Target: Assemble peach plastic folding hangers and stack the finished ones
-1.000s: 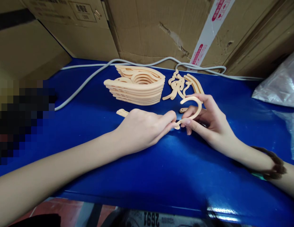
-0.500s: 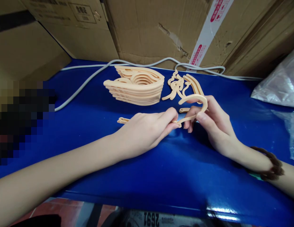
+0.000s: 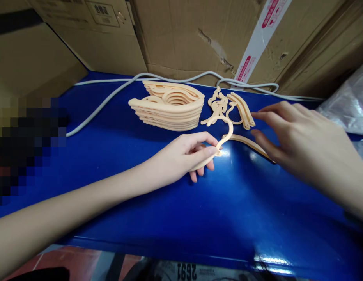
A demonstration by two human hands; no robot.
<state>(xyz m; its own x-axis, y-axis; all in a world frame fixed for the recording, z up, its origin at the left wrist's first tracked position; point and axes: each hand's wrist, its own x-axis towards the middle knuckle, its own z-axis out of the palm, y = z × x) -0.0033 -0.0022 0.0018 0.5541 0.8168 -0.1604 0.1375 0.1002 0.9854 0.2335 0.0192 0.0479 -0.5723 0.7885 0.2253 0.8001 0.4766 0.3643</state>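
Observation:
My left hand [image 3: 195, 154] is closed on a cream plastic folding-hanger piece; its curved hook [image 3: 229, 130] rises past my thumb, and part of its arm lies hidden in the palm. To the right, my right hand [image 3: 289, 132] hovers with fingers apart and nothing in them. A loose hanger arm [image 3: 251, 145] lies on the blue table just left of and below its thumb. Close to its fingertips are more hanger arms [image 3: 242, 111], side by side. Beside them sits a small heap of loose hooks [image 3: 218, 103].
Folded cream hangers [image 3: 169, 113] are stacked at the back of the blue table [image 3: 158, 218]. A grey cable [image 3: 111, 93] runs behind them, in front of cardboard boxes [image 3: 175, 39]. Clear plastic wrapping [image 3: 349, 101] lies at the right. Dark pixelated blocks cover the left edge.
My right hand has let go of the hook and moved right, its fingers opening. My left hand has turned, bringing the thumb on top, still holding the hanger piece.

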